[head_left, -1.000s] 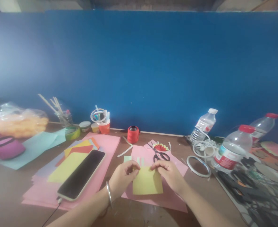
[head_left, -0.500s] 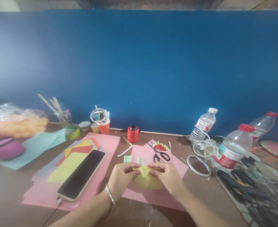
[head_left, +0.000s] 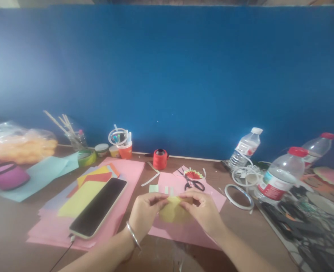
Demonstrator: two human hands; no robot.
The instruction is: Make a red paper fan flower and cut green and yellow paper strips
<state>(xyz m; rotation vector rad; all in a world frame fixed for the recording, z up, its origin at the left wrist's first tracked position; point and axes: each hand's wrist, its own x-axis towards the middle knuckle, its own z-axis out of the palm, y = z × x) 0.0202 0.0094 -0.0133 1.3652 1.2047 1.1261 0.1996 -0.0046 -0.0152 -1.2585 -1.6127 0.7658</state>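
A piece of yellow paper (head_left: pixel 174 213) is held up between both hands, over a pink sheet (head_left: pixel 184 236) on the table. My left hand (head_left: pixel 145 211), with a silver bangle at the wrist, pinches its upper left edge. On the upper right edge my right hand (head_left: pixel 203 207) pinches it between thumb and fingers. Black-handled scissors (head_left: pixel 196 185) lie just beyond my right hand, beside a small red and yellow pleated paper piece (head_left: pixel 193 173). Small pale green paper scraps (head_left: pixel 153 188) lie past my left hand.
A black phone (head_left: pixel 98 207) rests on stacked coloured paper (head_left: pixel 52 232) at left. Behind stand a red thread spool (head_left: pixel 160 159) and an orange cup of pens (head_left: pixel 125 151). Water bottles (head_left: pixel 283 175), a white tape roll (head_left: pixel 239 197) and clutter occupy the right side.
The yellow paper's top edge, earlier showing a narrow fold between my fingertips, now looks flatter. My right fingers have shifted slightly up along it. The view has tilted a little downward.
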